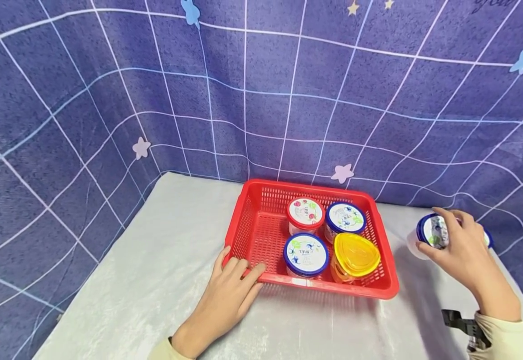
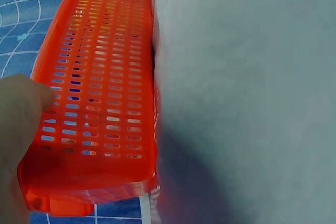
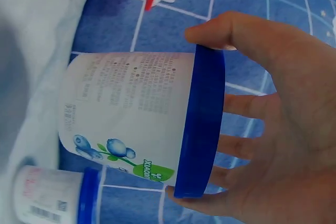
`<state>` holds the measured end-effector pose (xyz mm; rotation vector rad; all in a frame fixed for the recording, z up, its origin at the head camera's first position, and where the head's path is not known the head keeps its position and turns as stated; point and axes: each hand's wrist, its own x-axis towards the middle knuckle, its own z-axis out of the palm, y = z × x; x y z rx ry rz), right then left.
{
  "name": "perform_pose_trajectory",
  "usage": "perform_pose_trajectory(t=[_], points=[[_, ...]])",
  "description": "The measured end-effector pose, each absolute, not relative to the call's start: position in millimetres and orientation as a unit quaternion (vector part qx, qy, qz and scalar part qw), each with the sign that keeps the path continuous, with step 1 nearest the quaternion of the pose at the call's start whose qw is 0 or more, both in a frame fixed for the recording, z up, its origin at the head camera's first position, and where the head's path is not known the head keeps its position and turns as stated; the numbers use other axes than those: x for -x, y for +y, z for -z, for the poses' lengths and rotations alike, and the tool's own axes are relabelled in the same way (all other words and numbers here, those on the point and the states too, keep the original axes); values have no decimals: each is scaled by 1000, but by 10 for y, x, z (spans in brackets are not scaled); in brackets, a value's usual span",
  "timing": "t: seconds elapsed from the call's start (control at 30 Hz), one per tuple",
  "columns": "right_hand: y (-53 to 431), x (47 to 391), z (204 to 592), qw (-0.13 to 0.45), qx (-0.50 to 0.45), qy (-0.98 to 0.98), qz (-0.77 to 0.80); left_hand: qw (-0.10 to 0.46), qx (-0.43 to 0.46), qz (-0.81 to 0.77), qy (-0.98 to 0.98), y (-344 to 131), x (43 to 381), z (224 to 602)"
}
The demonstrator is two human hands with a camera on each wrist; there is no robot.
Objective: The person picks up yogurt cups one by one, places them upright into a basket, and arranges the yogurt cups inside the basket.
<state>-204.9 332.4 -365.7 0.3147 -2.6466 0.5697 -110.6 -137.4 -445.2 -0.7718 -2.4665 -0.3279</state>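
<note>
My right hand (image 1: 461, 245) grips a white tub with a blue lid (image 3: 126, 114) by the rim of its lid, to the right of the red basket (image 1: 238, 225). Blueberries are printed on that tub's side. My left hand (image 1: 229, 287) holds the basket's front rim near its left corner. Inside the basket stand a red-lidded tub (image 1: 305, 212), two blue-lidded tubs (image 1: 306, 255) and a container with a yellow lid (image 1: 356, 254). In the left wrist view the basket's slotted side (image 2: 100, 77) fills the left half.
Another blue-lidded tub (image 3: 50, 195) stands beyond the gripped one, mostly hidden by my right hand in the head view. A pale cloth (image 1: 144, 260) covers the table. Behind it hangs a blue gridded curtain (image 1: 270, 100) with stars.
</note>
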Motion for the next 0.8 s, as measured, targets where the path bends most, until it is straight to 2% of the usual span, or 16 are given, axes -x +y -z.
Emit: perform_pose_trajectory(t=[0.33,0.6,0.8], points=[[3046,1852,3389,293,-146,-922,-208,253,290,105,-917,-1406,1110,4448],[2877,1691,3177,333,-192,-897,-219,222,286,88,-928,-1322,1071,4462],[2516,1659,2960,345,-238,-883,-213,226,277,83,-930,-1389,1057,4433]])
